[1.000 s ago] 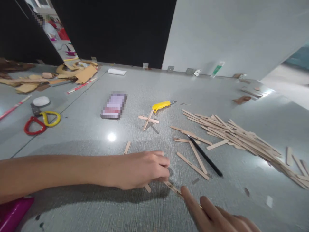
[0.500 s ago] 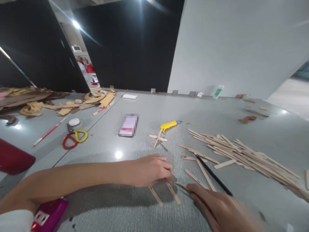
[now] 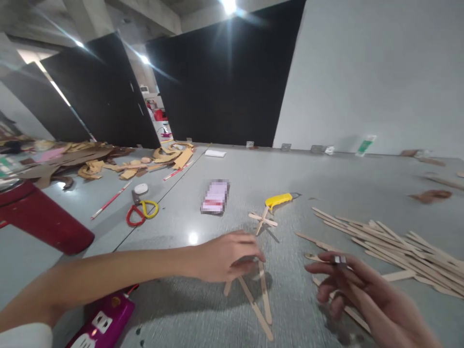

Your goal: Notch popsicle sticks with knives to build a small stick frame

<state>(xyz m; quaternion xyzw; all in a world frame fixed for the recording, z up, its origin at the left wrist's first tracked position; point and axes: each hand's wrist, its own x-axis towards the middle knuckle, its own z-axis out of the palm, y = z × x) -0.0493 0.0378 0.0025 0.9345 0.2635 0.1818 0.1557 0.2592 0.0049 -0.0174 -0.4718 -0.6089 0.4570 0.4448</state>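
My left hand (image 3: 232, 256) is curled with fingertips closed around the upper ends of wooden craft sticks (image 3: 255, 308). Two sticks reach down from under it, and a short stick end (image 3: 228, 288) shows below the wrist side. My right hand (image 3: 366, 295) is to the right, above the table, blurred, its thumb and fingers bent round a small object with a silvery end (image 3: 340, 261); its kind is not clear. Loose sticks lie partly hidden beneath this hand. Beyond the hands, a small crossed-stick piece (image 3: 263, 220) leans by a yellow utility knife (image 3: 279, 199).
A pile of craft sticks (image 3: 402, 249) lies at the right. Phone (image 3: 215, 197), scissors (image 3: 139, 212), red tumbler (image 3: 50, 217) and purple power strip (image 3: 105, 321) are towards the left. Brown scraps (image 3: 97, 162) lie at the back left, before black panels (image 3: 224, 77).
My right hand has lifted away from the sticks to the right, with the thin tool's tip no longer visible. The sticks under my left hand have turned. The camera view has shifted left.
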